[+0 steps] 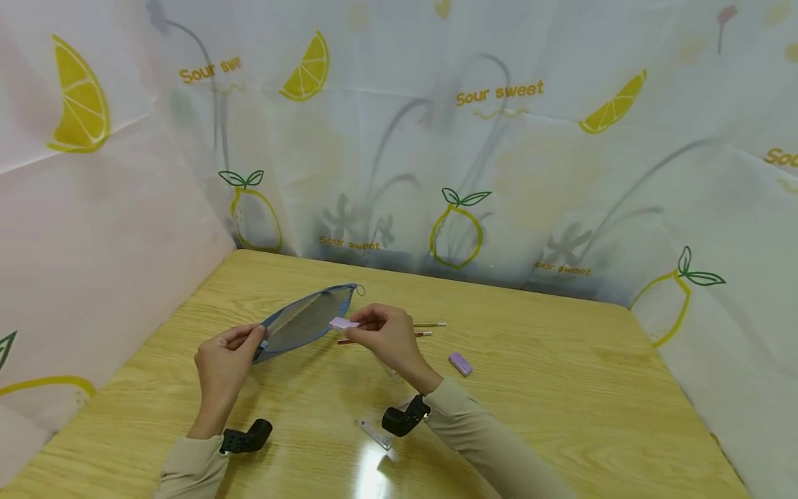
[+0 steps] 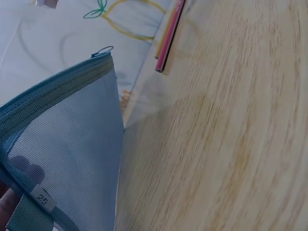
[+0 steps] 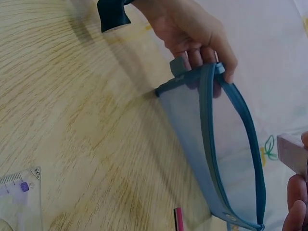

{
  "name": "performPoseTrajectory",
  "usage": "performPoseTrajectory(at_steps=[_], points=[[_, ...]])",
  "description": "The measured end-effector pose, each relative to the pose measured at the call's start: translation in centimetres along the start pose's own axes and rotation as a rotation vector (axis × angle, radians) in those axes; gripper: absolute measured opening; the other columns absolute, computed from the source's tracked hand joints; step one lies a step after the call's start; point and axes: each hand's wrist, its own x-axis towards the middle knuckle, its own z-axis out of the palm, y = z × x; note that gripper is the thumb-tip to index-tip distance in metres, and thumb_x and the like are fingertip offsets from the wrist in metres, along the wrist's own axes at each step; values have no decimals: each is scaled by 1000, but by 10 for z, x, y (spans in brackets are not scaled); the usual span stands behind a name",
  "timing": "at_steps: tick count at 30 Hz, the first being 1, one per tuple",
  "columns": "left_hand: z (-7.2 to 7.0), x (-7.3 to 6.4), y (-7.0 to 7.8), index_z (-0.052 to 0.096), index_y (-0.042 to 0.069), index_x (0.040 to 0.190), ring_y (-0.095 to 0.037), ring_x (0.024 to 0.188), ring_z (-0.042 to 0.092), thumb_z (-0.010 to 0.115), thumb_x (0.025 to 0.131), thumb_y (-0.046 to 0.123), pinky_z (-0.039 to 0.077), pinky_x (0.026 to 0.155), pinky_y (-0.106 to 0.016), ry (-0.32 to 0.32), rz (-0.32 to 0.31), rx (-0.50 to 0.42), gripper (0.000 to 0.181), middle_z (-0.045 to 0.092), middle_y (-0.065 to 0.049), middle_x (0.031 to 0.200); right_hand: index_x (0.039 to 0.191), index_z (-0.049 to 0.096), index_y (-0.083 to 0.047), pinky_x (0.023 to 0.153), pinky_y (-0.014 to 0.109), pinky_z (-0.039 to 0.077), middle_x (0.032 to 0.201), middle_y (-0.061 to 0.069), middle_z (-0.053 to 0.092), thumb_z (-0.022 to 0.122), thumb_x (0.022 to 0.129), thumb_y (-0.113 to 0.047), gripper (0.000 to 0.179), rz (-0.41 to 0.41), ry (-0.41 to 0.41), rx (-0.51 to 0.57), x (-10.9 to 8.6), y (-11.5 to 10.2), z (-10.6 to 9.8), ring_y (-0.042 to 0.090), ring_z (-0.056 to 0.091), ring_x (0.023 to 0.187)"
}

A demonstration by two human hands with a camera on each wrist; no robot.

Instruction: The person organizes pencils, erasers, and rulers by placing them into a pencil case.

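My left hand (image 1: 224, 364) grips the near end of a blue mesh zipper pouch (image 1: 305, 320), whose zipped mouth gapes toward the right. In the right wrist view the left thumb and fingers pinch the pouch's (image 3: 185, 125) corner beside a small fabric tab. Between thumb and fingers, my right hand (image 1: 389, 336) holds a pale purple eraser (image 1: 343, 324) close to the pouch's opening. That eraser (image 3: 292, 153) also shows at the right edge of the right wrist view. The left wrist view shows the pouch's mesh side and a label reading 25.
Two pencils, one reddish (image 1: 345, 341) and one yellowish (image 1: 430, 324), lie behind the right hand. Another purple eraser (image 1: 460, 364) rests on the wooden table (image 1: 561, 388) to the right. A clear ruler (image 1: 376, 434) lies nearer, partly under the right wrist. Lemon-printed cloth (image 1: 399, 138) surrounds the table.
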Motion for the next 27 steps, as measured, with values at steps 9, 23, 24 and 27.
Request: performPoseTrajectory(at_steps=[9,23,24,27], points=[[2,-1,2,76,1,96,4,64,63,72,89,21,47,53,-14,8,-27,7,22,69,12,72,92,73,1,58,21,53,85,10,71,78,81,-3,13,33,11,-17,15,10,11,12,66,69],[1,-3,3,75,-2,97,4,64,63,73,89,22,47,53,-14,8,-53,-5,25,68,16,70,88,74,-5,56,28,56,76,-1,69,78,82,-9,8,23,-2,-51,27,17,26,5,64,64],[1,-3,3,75,-2,97,4,64,63,73,89,22,47,53,-14,7,-55,-5,25,68,16,70,88,74,-5,55,28,56,76,-1,69,78,82,-8,8,24,-5,-51,28,18,28,5,64,64],[0,-4,4,74,-2,97,4,64,63,73,89,21,47,53,-14,3,-49,-4,25,68,16,70,87,73,-6,54,25,54,74,-3,69,78,82,-9,7,23,-6,-71,29,20,32,4,63,62]])
